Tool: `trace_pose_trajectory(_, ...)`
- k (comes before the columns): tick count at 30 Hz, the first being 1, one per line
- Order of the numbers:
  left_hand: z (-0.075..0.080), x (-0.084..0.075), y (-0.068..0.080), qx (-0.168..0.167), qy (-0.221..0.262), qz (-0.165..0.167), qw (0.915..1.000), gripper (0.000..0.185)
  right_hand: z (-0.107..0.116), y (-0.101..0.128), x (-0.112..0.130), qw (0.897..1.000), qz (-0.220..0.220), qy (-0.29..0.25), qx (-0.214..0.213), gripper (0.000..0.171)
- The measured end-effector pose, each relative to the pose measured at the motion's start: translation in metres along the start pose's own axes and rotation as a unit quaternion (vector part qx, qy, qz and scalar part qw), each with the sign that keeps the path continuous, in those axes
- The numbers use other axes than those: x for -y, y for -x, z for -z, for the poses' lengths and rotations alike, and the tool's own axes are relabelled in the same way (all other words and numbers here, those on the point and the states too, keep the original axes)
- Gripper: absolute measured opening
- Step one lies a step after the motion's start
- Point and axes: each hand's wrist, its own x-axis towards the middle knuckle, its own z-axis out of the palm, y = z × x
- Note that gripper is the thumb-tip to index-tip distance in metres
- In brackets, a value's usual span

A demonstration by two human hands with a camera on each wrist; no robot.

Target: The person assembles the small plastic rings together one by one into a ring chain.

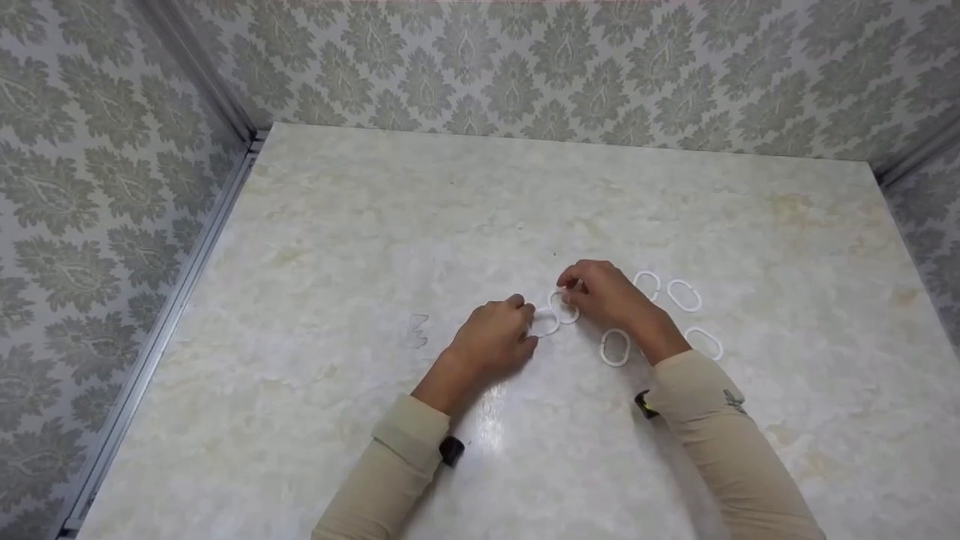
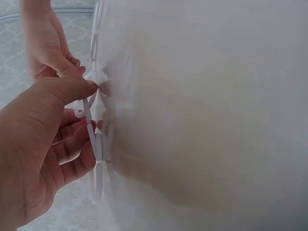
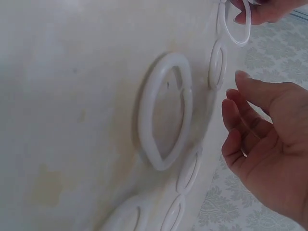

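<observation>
My left hand pinches a white plastic oval link close over the table. Several more white links show around that hand in the left wrist view, overlapping each other in a row. Another white link sits at the right end of the held one, and the two overlap in the head view. My right hand hovers at this second link. In the right wrist view its thumb and fingers are apart and loosely bent, with nothing between them. The link lies just past the thumb tip.
Loose white links lie near the right hand: one in front of it, others beyond and a link beside the wrist. A thin clear outline lies left of the left hand. Patterned walls border the pale table.
</observation>
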Motion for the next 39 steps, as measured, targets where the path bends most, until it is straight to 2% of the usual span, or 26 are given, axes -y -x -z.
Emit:
trace_pose_trajectory(6,0.002,-0.001,-0.001,0.007,0.009,0.004,0.9999,0.019,0.002,0.001,0.001,0.998,-0.015,0.039,0.035,0.034)
trace_pose_trajectory(9,0.002,-0.001,-0.002,0.007,0.010,0.004,0.9999,0.020,0.002,0.003,-0.002,0.998,-0.007,0.047,0.039,0.027)
trace_pose_trajectory(14,0.002,-0.001,-0.002,0.011,0.010,-0.001,0.9999,0.020,0.001,0.002,-0.008,0.999,0.016,0.031,0.033,0.008)
trace_pose_trajectory(23,0.001,0.000,-0.005,0.010,0.009,-0.010,0.9999,0.018,-0.001,0.004,-0.013,0.999,0.025,0.028,0.037,0.005)
trace_pose_trajectory(28,0.001,0.001,-0.005,0.008,0.018,-0.004,0.9998,0.016,0.002,0.007,-0.016,0.999,0.009,-0.003,0.041,0.005)
trace_pose_trajectory(32,0.001,0.002,-0.005,0.008,0.028,0.004,0.9996,0.014,0.004,0.011,-0.018,0.998,0.012,-0.037,0.044,0.005)
trace_pose_trajectory(39,0.003,0.009,0.003,0.004,0.039,0.021,0.9990,0.019,0.000,0.013,-0.012,0.997,0.019,-0.074,0.032,0.016)
